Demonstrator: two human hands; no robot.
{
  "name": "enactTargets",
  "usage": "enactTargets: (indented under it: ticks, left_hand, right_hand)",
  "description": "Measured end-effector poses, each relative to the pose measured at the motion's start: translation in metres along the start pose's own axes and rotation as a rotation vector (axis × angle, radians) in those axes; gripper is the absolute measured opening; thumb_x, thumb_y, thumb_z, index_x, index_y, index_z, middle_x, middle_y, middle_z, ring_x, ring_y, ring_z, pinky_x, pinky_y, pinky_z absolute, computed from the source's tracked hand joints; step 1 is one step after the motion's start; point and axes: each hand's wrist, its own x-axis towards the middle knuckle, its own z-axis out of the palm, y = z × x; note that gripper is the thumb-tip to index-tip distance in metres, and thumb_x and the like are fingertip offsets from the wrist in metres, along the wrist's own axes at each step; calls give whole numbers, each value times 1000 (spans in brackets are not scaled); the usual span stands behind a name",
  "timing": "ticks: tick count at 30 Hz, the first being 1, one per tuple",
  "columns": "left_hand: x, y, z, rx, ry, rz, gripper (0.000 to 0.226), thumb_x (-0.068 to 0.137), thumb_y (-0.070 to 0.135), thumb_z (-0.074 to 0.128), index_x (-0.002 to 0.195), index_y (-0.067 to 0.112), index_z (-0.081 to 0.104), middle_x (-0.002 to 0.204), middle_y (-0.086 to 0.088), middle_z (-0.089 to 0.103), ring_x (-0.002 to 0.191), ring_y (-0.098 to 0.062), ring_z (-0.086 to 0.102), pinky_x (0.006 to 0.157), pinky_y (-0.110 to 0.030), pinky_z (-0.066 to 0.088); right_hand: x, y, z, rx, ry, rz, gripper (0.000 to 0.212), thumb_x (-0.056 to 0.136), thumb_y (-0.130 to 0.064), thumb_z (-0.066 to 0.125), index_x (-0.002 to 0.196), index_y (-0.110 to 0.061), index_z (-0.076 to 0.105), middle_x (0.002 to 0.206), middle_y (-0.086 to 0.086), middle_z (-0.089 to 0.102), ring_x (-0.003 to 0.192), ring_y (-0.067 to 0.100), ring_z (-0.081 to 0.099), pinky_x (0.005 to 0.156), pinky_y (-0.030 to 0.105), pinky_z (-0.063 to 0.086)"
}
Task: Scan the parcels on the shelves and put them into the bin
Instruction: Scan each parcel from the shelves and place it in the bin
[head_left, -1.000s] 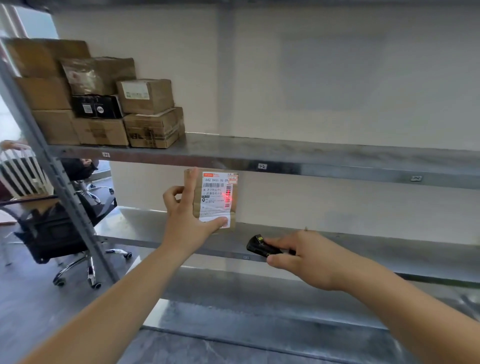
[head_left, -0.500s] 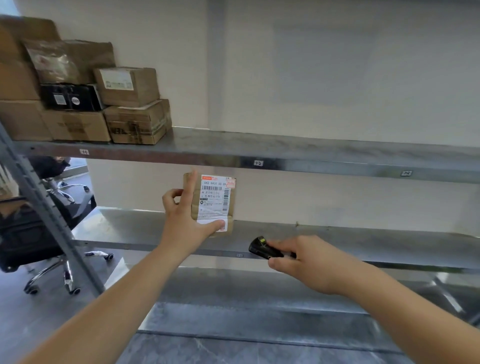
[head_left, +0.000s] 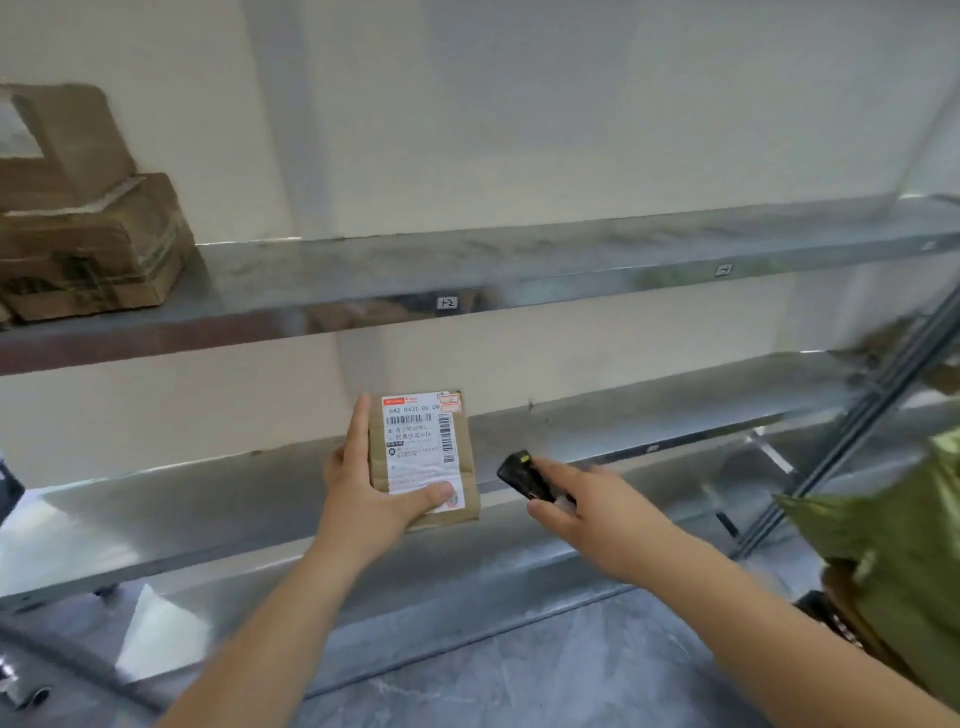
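My left hand (head_left: 363, 493) holds a small brown cardboard parcel (head_left: 465, 457) upright in front of the lower metal shelf, thumb across the bottom of its white shipping label (head_left: 421, 441). The label with its barcodes faces me. My right hand (head_left: 587, 512) grips a small black scanner (head_left: 519, 475), just right of the parcel and pointed at it. No red light shows on the label. A bin lined with an olive-green bag (head_left: 893, 561) stands at the right edge, with something brown inside.
Stacked brown boxes (head_left: 88, 249) sit at the left end of the upper metal shelf (head_left: 519, 270). The lower shelf (head_left: 675, 410) runs behind the parcel. A slanted shelf upright (head_left: 852, 431) stands at the right, near the bin. Grey floor lies below.
The red scan light on the label a second ago is gone. My view has swung right, so the bin has come in and the chair has left. Both hands keep their hold.
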Motion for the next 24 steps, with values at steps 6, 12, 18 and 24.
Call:
enactTargets:
  ticks: [6,12,18,24]
  left_hand:
    - [17,-10,36,-111,-211,-11,139,42,57,94,145,81,5,149,6,37,137,-9,42,120,-44,35]
    - [23,-3,86,-203,-501,3,144,45,48,100,150,76,7,155,5,45,137,-17,53,117,-55,42]
    - [11,22,155,-305,-680,42,140,46,36,103,144,81,14,153,9,51,132,-11,60,110,-48,52]
    - [-13,61,245,-377,-800,50,135,44,31,103,133,88,18,150,15,56,129,-12,64,102,-53,57]
  right_hand:
    - [-17,10,30,-102,87,219,67,101,-64,41,160,-48,14,103,1,44,84,19,51,72,33,49]
    - [-56,27,37,-120,158,427,67,103,-64,38,162,-44,13,108,3,42,99,27,49,84,40,48]
    - [-109,66,29,-76,230,581,69,101,-66,35,162,-42,14,106,2,43,101,29,53,86,43,50]
    - [-161,137,7,-32,297,677,80,91,-82,34,160,-46,14,93,-6,38,87,22,50,74,38,46]
